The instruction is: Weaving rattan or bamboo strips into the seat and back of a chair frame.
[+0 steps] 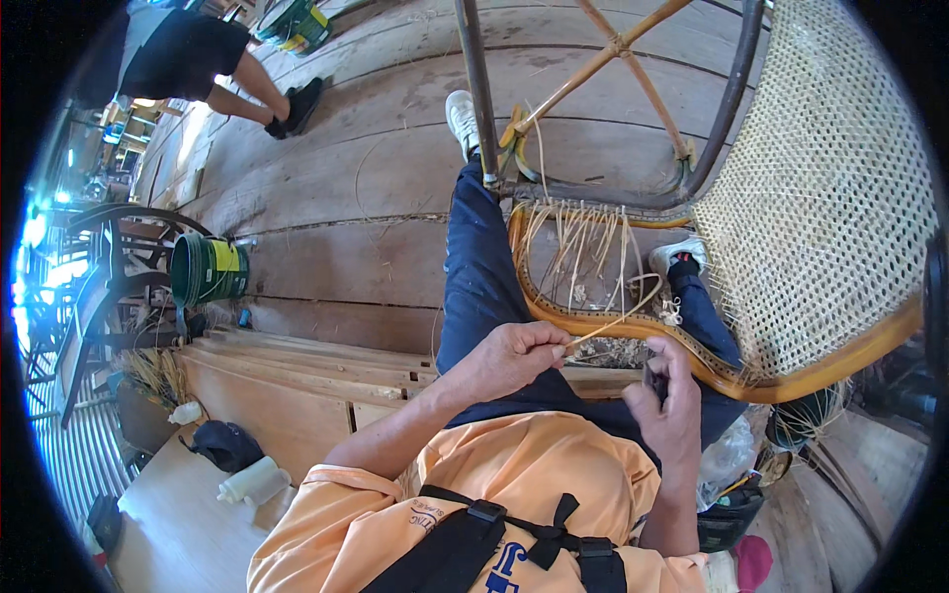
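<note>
My left hand (516, 354) pinches a thin pale cane strand (615, 318) that runs up and right toward the chair frame. My right hand (668, 400) is closed around a small dark tool, just below the curved wooden rim (633, 326) of a rattan chair lying tipped over my legs. Loose cane strands (578, 242) hang across the open seat frame. A finished woven cane panel (820, 188) fills the right side of the chair.
I sit on a wooden bench (297, 376) above a plank floor (376, 188). A green bucket (208, 269) stands at the left. White bottles (252, 481) and a dark cap lie on a board. Another person's legs (247, 94) are at the top left.
</note>
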`<state>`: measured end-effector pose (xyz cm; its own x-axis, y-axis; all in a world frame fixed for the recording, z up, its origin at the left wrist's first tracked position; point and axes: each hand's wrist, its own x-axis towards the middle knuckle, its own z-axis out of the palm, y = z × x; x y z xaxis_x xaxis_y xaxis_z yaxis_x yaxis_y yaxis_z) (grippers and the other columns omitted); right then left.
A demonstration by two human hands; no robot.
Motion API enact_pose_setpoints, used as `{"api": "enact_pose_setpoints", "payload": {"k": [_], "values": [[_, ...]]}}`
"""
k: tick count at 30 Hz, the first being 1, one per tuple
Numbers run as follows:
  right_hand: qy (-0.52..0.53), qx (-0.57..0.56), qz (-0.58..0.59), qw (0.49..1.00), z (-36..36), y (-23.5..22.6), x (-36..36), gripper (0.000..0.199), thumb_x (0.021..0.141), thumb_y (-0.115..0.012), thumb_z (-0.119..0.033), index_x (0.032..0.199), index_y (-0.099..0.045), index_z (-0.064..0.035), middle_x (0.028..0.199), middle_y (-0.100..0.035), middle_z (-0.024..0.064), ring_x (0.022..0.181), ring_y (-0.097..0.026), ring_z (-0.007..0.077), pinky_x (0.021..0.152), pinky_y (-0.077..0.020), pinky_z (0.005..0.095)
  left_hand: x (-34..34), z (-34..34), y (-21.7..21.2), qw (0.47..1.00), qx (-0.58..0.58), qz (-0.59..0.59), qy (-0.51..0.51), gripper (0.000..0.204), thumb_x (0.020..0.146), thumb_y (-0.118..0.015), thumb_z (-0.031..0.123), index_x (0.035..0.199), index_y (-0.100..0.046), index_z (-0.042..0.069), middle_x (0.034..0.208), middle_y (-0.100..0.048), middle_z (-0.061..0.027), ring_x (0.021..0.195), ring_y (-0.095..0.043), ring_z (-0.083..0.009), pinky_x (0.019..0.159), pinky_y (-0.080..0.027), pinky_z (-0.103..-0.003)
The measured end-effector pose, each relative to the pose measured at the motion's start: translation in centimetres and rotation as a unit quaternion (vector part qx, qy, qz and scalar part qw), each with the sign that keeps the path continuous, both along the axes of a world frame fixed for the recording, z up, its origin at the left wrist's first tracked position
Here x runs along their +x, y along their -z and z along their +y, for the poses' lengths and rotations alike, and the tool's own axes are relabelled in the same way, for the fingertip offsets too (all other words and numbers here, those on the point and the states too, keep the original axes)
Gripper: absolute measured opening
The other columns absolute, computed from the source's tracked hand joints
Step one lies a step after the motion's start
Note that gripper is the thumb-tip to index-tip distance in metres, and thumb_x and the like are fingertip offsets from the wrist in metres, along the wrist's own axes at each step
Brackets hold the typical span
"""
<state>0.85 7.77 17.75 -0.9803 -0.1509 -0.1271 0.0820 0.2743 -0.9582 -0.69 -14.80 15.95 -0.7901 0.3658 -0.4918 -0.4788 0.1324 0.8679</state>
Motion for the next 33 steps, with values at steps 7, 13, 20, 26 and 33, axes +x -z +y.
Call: {"api": "enact_pose_setpoints", "payload": {"k": [7, 13, 20, 26, 33], "values": [[-0.059, 0.249, 0.194, 0.947, -0.4, 0.4, -3.1, 0.029, 0.073, -0.067, -0.005, 0.099, -0.056, -0.0022, 0.069, -0.052, 0.0019, 0.060, -0.050, 0.0088, 0.053, -0.0389, 0.0233, -1.2, -0.1, -1.9, 0.984, -0.004, 0.148, 0.100, 0.014, 0.087, -0.054, 0.010, 0.092, -0.061, -0.001, 0.087, -0.061, -0.0025, 0.077, -0.053, -0.0096, 0.070, -0.043, -0.023], [0.090, -0.331, -0.146, 0.928, -1.7, -0.3, -2.1, 0.012, 0.085, -0.057, -0.012, 0.082, -0.055, -0.0007, 0.065, -0.052, 0.0033, 0.048, -0.045, 0.0091, 0.046, -0.0372, 0.0223, -1.9, 2.2, -0.1, 0.975, 0.117, 0.189, -0.006, 0.016, 0.090, -0.049, 0.014, 0.092, -0.058, 0.000, 0.092, -0.059, -0.0033, 0.080, -0.054, -0.0122, 0.071, -0.043, -0.024], [0.158, -0.216, -0.077, 0.960, 0.0, 2.3, -1.6, 0.014, 0.085, -0.058, -0.015, 0.086, -0.056, -0.0021, 0.064, -0.052, 0.0017, 0.052, -0.048, 0.0088, 0.049, -0.0388, 0.0214, -0.6, 4.0, 0.8, 0.974, 0.211, 0.070, 0.038, 0.020, 0.092, -0.048, 0.019, 0.093, -0.058, 0.002, 0.093, -0.057, -0.0035, 0.074, -0.052, -0.0088, 0.068, -0.042, -0.022], [0.212, -0.204, -0.059, 0.954, 0.7, 3.2, -1.7, 0.012, 0.086, -0.057, -0.013, 0.091, -0.053, -0.0024, 0.064, -0.048, -0.0007, 0.052, -0.043, 0.0065, 0.049, -0.0366, 0.0202, -0.8, 5.0, 1.4, 0.948, 0.286, -0.091, 0.104, 0.020, 0.092, -0.049, 0.019, 0.095, -0.059, 0.002, 0.080, -0.056, 0.0010, 0.072, -0.048, -0.0064, 0.065, -0.039, -0.020], [0.062, -0.209, -0.092, 0.972, 1.9, 2.1, 0.6, 0.040, 0.093, -0.037, -0.039, 0.105, -0.048, -0.0031, 0.068, -0.044, 0.0024, 0.055, -0.042, 0.0092, 0.051, -0.0363, 0.0207, -1.4, 6.3, 2.4, 0.996, 0.072, 0.045, 0.019, 0.019, 0.091, -0.050, 0.017, 0.093, -0.059, 0.002, 0.078, -0.055, 0.0000, 0.073, -0.049, -0.0086, 0.068, -0.041, -0.024]]}}
